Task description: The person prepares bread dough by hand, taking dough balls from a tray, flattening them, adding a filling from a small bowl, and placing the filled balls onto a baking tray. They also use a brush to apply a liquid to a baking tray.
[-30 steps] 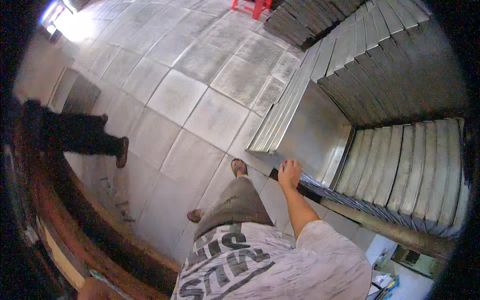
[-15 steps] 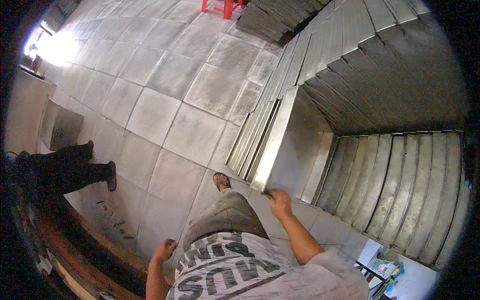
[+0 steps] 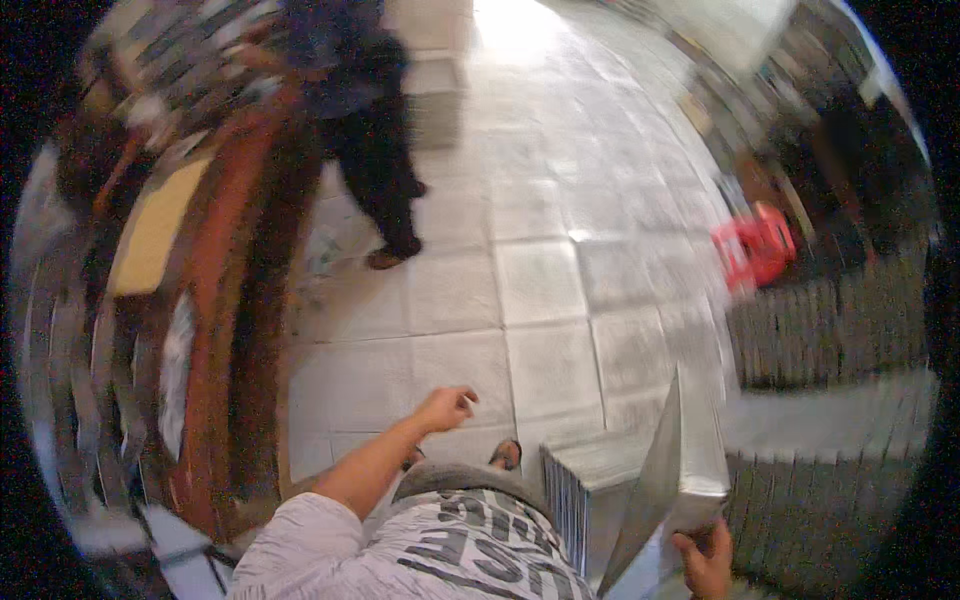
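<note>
In the lower right, my right hand (image 3: 708, 560) grips the near corner of a silvery sheet-metal panel (image 3: 690, 435) with folded edges. The panel stands tilted on edge. Beside it, nearer my body, is a stack of similar metal panels (image 3: 600, 455), their thin edges facing me. Out in front of my body, above the floor, hangs my left hand (image 3: 447, 408). Its fingers are loosely bent and somewhat apart, and nothing shows in them.
Long rows of stacked metal panels (image 3: 830, 500) line the right side. Past them a red plastic stool (image 3: 755, 248) stands on the tiled floor (image 3: 545, 280). At left runs a brown-red workbench (image 3: 215, 330), with a person in dark clothes (image 3: 365, 130) beside it. Much is motion-blurred.
My view has swung left, toward the workbench and the standing person. My left hand has reached forward. My right hand keeps hold of the panel, which now appears lower and more upright.
</note>
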{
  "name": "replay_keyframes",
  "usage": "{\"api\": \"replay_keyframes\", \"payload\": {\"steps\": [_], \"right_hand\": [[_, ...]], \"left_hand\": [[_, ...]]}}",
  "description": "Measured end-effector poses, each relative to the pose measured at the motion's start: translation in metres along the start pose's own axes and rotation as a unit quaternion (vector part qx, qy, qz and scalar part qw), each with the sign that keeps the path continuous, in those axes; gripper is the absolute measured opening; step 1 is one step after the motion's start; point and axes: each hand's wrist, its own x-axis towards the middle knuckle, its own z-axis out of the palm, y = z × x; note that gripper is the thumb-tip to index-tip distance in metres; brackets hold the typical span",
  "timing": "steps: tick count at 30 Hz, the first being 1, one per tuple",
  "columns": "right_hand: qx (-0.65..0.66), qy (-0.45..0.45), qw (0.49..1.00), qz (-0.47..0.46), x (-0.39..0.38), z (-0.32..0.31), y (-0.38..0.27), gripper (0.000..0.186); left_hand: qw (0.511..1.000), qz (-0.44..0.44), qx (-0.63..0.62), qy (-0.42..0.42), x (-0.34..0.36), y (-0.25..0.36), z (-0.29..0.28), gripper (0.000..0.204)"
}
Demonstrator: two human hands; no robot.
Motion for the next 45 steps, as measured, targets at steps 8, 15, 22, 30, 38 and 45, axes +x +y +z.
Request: {"api": "replay_keyframes", "payload": {"steps": [8, 15, 22, 30, 38, 45], "right_hand": [[0.076, 0.073, 0.970, -0.218, 0.091, 0.106, -0.174, 0.046], [-0.151, -0.049, 0.859, -0.486, 0.084, 0.186, -0.354, 0.043], [0.155, -0.169, 0.659, -0.717, -0.020, 0.316, -0.518, 0.040], [0.476, -0.341, 0.320, -0.744, -0.198, 0.460, -0.651, 0.036], [0.371, -0.244, 0.278, -0.852, -0.330, 0.577, -0.647, 0.032], [0.290, -0.268, 0.049, -0.917, -0.405, 0.640, -0.558, 0.031]], "left_hand": [[0.951, -0.068, 0.138, 0.268, -0.175, -0.055, -0.087, 0.019], [0.817, -0.073, 0.198, 0.537, -0.311, -0.104, -0.133, 0.020], [0.665, -0.113, 0.228, 0.702, -0.373, -0.098, -0.151, 0.020], [0.493, -0.278, 0.287, 0.773, -0.409, -0.087, -0.178, 0.030], [0.307, -0.390, 0.208, 0.843, -0.395, -0.107, -0.189, 0.034], [0.314, -0.465, 0.194, 0.804, -0.394, -0.087, -0.193, 0.034]]}}
